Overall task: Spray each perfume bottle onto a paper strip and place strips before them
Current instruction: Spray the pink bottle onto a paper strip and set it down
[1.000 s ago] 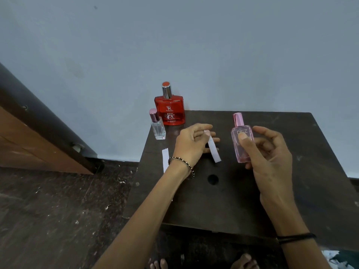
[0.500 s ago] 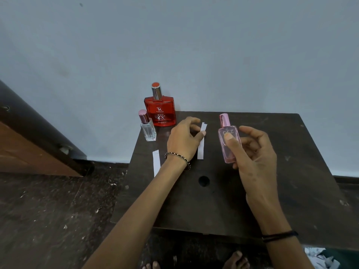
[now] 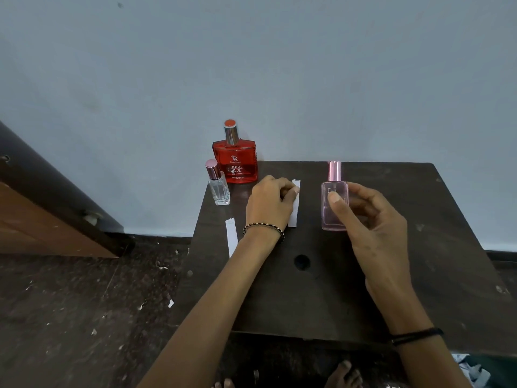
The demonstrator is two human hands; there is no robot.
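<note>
On a dark wooden table (image 3: 419, 275), my right hand (image 3: 372, 219) holds a pink perfume bottle (image 3: 334, 203) upright, thumb across its front. My left hand (image 3: 270, 205) pinches a white paper strip (image 3: 295, 208) that lies lengthwise on the table in front of a red perfume bottle (image 3: 236, 158) at the back left corner. A small clear bottle with a pink cap (image 3: 218, 183) stands left of the red one. A second white strip (image 3: 231, 240) lies in front of the clear bottle near the table's left edge.
A round hole (image 3: 302, 261) sits in the table's middle. The grey wall rises right behind the bottles. A brown wooden door (image 3: 42, 219) leans at the left. The dark floor (image 3: 84, 317) has white scraps. Bare toes (image 3: 344, 373) show below the table's front edge.
My left hand carried the strip from mid-air beside the pink bottle back and down onto the table before the red bottle. My right hand kept the pink bottle upright.
</note>
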